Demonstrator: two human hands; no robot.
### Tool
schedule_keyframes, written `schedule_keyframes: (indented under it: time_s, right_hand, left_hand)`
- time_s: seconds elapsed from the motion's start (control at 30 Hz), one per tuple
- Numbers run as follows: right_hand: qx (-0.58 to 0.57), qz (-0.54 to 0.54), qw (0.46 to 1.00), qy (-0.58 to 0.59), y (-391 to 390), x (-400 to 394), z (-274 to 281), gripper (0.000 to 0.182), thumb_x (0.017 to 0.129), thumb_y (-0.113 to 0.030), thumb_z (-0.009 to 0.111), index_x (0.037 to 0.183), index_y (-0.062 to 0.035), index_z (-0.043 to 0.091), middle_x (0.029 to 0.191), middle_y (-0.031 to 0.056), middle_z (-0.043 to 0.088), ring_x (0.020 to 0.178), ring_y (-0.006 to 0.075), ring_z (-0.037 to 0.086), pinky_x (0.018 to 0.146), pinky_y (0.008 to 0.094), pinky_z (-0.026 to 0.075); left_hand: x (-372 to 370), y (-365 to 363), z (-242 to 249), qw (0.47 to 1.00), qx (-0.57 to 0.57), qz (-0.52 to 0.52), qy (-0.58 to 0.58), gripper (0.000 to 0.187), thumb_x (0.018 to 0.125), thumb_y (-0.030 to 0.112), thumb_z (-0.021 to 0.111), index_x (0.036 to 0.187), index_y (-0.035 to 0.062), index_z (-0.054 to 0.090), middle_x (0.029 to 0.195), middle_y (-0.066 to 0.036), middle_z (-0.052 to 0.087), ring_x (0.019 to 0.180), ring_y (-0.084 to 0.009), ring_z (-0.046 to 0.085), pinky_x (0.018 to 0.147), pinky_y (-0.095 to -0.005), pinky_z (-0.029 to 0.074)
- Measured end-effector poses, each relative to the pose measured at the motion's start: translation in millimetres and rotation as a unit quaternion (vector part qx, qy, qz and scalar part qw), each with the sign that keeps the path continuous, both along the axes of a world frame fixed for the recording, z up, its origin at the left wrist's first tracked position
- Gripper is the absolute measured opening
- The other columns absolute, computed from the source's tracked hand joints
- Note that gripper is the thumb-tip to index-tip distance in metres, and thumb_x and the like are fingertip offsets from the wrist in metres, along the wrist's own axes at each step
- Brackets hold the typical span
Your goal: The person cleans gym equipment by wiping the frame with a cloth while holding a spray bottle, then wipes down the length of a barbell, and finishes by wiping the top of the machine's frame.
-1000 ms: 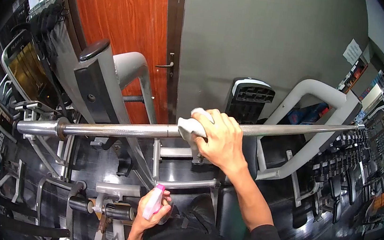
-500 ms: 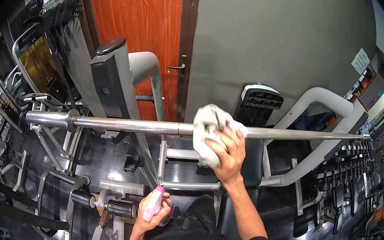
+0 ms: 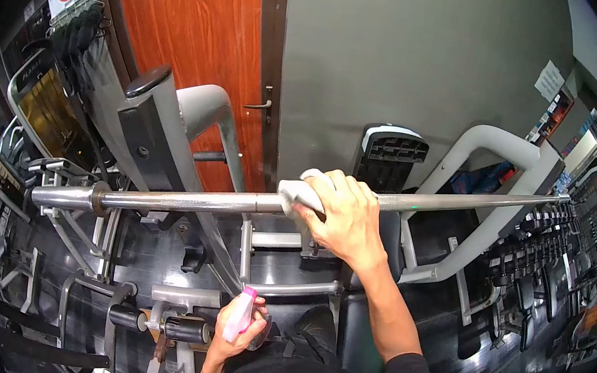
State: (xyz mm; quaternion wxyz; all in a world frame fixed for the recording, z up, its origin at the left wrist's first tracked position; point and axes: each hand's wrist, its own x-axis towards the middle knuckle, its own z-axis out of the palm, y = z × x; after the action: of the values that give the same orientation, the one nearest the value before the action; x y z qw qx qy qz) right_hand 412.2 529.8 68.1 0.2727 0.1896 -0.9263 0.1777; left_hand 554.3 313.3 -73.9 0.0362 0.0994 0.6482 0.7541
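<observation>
A bare metal barbell (image 3: 193, 202) runs across the view at chest height, its thick sleeve end at the left. My right hand (image 3: 345, 217) is wrapped over the middle of the bar, pressing a whitish cloth (image 3: 296, 195) around it. Most of the cloth is hidden under the fingers. Low in front of my body, my left hand (image 3: 242, 325) grips a spray bottle (image 3: 243, 313) with a pink and white head. The bottle's lower part is mostly covered by the hand.
Grey bench uprights (image 3: 172, 135) stand behind the bar, with a padded bench (image 3: 363, 326) below it. A wooden door (image 3: 190, 41) and grey wall (image 3: 416, 60) are beyond. Dumbbell racks (image 3: 527, 249) line the right side; a leg machine with rollers (image 3: 186, 328) sits lower left.
My right hand has turned from holding the bunched cloth against the bar to wrapping over the top with it. The view has shifted slightly. My left hand keeps the spray bottle.
</observation>
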Motion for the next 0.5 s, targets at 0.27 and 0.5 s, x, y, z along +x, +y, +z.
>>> schedule_keyframes:
  time_s: [0.27, 0.5]
  right_hand:
    - [-0.055, 0.017, 0.993, -0.103, 17.8, -25.1, 6.3, 0.030, 0.076, -0.008, 0.054, 0.104, -0.0146, 0.063, 0.089, 0.0109, 0.063, 0.084, 0.0330, 0.064, 0.071, 0.0441, 0.051]
    - [-0.078, 0.007, 0.973, 0.215, 16.7, -13.0, -42.6, 0.043, 0.061, -0.004, 0.066, 0.102, -0.0156, 0.066, 0.092, 0.0037, 0.063, 0.087, 0.0265, 0.062, 0.082, 0.0411, 0.048]
  left_hand:
    - [2.4, 1.8, 0.2, 1.000, -0.008, 0.003, -0.002, 0.036, 0.080, -0.002, 0.066, 0.114, -0.0042, 0.054, 0.092, -0.009, 0.062, 0.073, -0.0092, 0.059, 0.067, -0.0231, 0.048]
    - [10.1, -1.9, 6.8, 0.999, 0.021, 0.038, 0.006, 0.039, 0.081, -0.002, 0.065, 0.117, -0.0057, 0.052, 0.094, -0.010, 0.061, 0.072, -0.0100, 0.059, 0.066, -0.0225, 0.048]
